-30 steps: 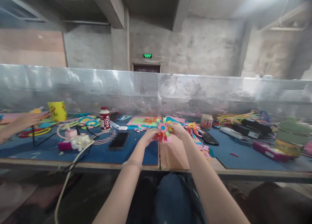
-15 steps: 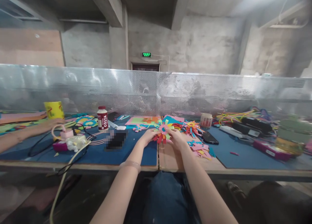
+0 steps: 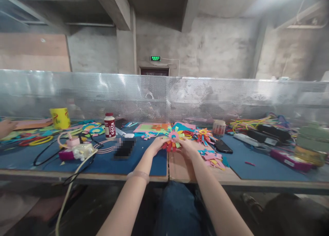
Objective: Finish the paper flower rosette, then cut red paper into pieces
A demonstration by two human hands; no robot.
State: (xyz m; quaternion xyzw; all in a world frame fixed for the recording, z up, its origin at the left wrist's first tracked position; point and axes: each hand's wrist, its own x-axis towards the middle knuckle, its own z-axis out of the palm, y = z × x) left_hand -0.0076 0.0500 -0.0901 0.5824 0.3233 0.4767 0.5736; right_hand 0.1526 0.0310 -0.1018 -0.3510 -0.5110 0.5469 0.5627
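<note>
Paper flower (image 3: 173,136), one, sits in two hands (image 3: 156,145) (image 3: 189,147).

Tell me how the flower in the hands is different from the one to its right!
The held flower is in the left hand and right hand; the other flower is on the desk. The held flower has a blue middle; the other flower looks mostly yellow and orange. Both have pointy, colourful petals.

A yellow container (image 3: 60,119) and a red-capped bottle (image 3: 109,127) stood at left, a black phone (image 3: 223,146) lay at right, and an exit sign (image 3: 155,58) glowed above a perforated partition (image 3: 123,95).
</note>
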